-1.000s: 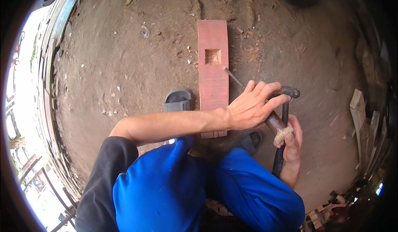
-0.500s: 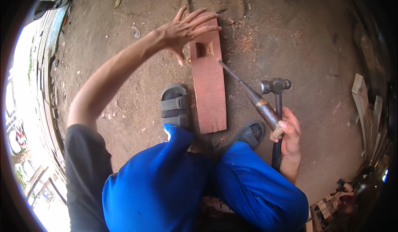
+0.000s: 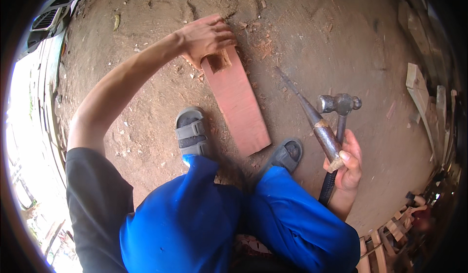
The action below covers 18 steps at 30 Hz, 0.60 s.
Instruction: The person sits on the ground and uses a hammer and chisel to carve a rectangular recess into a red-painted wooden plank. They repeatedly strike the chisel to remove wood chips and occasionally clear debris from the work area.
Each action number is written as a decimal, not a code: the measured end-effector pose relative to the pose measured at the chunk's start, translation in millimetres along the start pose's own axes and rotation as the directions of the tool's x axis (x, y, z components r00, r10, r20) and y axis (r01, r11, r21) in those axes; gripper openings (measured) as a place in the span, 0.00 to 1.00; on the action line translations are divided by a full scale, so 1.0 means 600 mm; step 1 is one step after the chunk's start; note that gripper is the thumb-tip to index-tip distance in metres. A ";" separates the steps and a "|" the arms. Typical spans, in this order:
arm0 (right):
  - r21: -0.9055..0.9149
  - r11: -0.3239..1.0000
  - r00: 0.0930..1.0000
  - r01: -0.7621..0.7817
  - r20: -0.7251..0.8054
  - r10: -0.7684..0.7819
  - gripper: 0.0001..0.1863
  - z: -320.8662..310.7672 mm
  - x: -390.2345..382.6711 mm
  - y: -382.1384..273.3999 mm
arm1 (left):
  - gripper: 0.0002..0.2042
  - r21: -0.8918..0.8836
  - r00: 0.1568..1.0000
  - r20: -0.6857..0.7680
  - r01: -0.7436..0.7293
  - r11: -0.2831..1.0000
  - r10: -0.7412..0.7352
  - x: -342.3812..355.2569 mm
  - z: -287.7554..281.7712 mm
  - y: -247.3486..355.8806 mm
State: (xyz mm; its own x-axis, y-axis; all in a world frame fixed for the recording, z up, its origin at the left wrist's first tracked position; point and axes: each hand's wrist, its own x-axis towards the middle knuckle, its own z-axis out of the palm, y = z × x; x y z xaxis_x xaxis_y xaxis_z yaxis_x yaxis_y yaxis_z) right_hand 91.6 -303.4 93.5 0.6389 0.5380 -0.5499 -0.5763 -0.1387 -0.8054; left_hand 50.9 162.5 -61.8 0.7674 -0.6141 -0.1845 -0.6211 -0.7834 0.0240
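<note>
A reddish wooden board (image 3: 240, 100) lies on the dirt ground in front of me, slanting from far left to near right. Near its far end is a square hole (image 3: 218, 61) cut into the wood. My left hand (image 3: 207, 36) is closed over that far end, its fingers wrapped across the top and edge. To the right of the board, my right hand (image 3: 351, 163) holds two tools together. One is a chisel (image 3: 321, 131) with a dark handle, its tip pointing away to the upper left. Beside it is a ball-peen hammer (image 3: 340, 104), head upward.
My sandaled feet stand either side of the board, the left sandal (image 3: 191, 131) and the right sandal (image 3: 287, 154). Reddish wood chips (image 3: 263, 47) litter the ground past the board. Timber offcuts (image 3: 419, 90) lie at the right edge, and more wood pieces (image 3: 378, 248) at the lower right.
My left hand was spread above the board and is now closed on its far end. That end has swung left, so the board is slanted. The right hand still holds both tools.
</note>
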 end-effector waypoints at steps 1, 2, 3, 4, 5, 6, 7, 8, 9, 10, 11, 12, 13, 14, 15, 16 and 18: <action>-0.006 1.000 1.000 0.009 -0.018 -0.009 0.37 -0.004 -0.004 -0.002 | 0.56 -0.026 0.998 0.017 0.060 0.998 -0.059 0.005 -0.012 0.003; 0.016 1.000 1.000 -0.002 -0.029 0.002 0.38 -0.008 -0.009 -0.005 | 0.56 -0.050 0.989 0.068 0.138 0.989 -0.134 0.010 -0.022 0.010; 0.039 0.999 0.999 -0.012 -0.039 0.014 0.39 -0.012 -0.013 -0.009 | 0.55 -0.074 0.978 0.091 0.195 0.978 -0.188 0.016 -0.030 0.022; 0.074 0.997 0.999 -0.003 -0.051 0.007 0.39 -0.014 -0.017 -0.011 | 0.55 -0.088 0.956 0.145 0.270 0.959 -0.256 0.024 -0.035 0.036; 0.072 0.997 0.999 -0.004 -0.046 0.008 0.39 -0.016 -0.019 -0.014 | 0.54 -0.095 0.927 0.197 0.343 0.934 -0.320 0.031 -0.037 0.050; 0.081 0.997 0.999 0.006 -0.043 -0.002 0.40 -0.017 -0.021 -0.017 | 0.53 -0.081 0.880 0.301 0.407 0.910 -0.367 0.039 -0.034 0.071; 0.091 0.996 0.999 0.017 -0.038 -0.013 0.40 -0.017 -0.022 -0.018 | 0.52 -0.099 0.883 0.240 0.436 0.894 -0.404 0.037 -0.029 0.091; 0.089 0.996 0.999 0.021 -0.030 -0.019 0.40 -0.017 -0.022 -0.021 | 0.52 -0.146 0.889 0.171 0.450 0.881 -0.425 0.038 -0.023 0.107; 0.087 0.996 1.000 0.021 -0.024 -0.019 0.40 -0.016 -0.021 -0.022 | 0.51 -0.138 0.869 0.181 0.485 0.863 -0.460 0.033 -0.017 0.114; 0.086 0.996 1.000 0.020 0.002 -0.020 0.40 -0.015 -0.019 -0.022 | 0.51 -0.170 0.861 0.138 0.508 0.845 -0.489 0.028 -0.010 0.121; 0.075 0.997 1.000 0.001 -0.007 0.000 0.40 -0.013 -0.017 -0.023 | 0.50 -0.218 0.842 0.138 0.540 0.813 -0.522 0.023 -0.004 0.128; 0.063 0.998 1.000 -0.018 0.010 0.017 0.40 -0.010 -0.013 -0.022 | 0.50 -0.245 0.806 0.191 0.592 0.768 -0.560 0.019 0.000 0.133; 0.066 0.998 0.999 -0.021 0.034 0.019 0.41 -0.007 -0.010 -0.022 | 0.49 -0.301 0.795 0.190 0.605 0.737 -0.576 0.019 0.004 0.139; 0.028 0.999 0.999 -0.030 0.043 0.029 0.40 -0.003 -0.006 -0.020 | 0.49 -0.294 0.777 0.178 0.628 0.721 -0.604 0.019 0.005 0.147; 0.009 1.000 0.999 -0.018 0.050 0.018 0.39 0.003 -0.002 -0.019 | 0.49 -0.280 0.749 0.201 0.661 0.696 -0.631 0.022 0.005 0.157; -0.030 0.999 0.998 -0.027 0.051 0.028 0.39 0.008 0.001 -0.018 | 0.49 -0.264 0.729 0.198 0.684 0.680 -0.656 0.026 0.005 0.170; 0.023 0.998 0.996 -0.055 0.065 0.054 0.39 0.017 0.006 -0.018 | 0.49 -0.261 0.673 0.186 0.736 0.625 -0.716 0.037 0.003 0.206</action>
State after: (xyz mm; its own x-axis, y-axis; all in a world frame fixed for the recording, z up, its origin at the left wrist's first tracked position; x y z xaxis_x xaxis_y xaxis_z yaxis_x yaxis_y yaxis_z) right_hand 95.1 -291.0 102.5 0.5726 0.5828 -0.5766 -0.6220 -0.1493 -0.7687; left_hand -8.8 52.1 -64.9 0.9315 0.1651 -0.3242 0.2184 -0.9664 0.1355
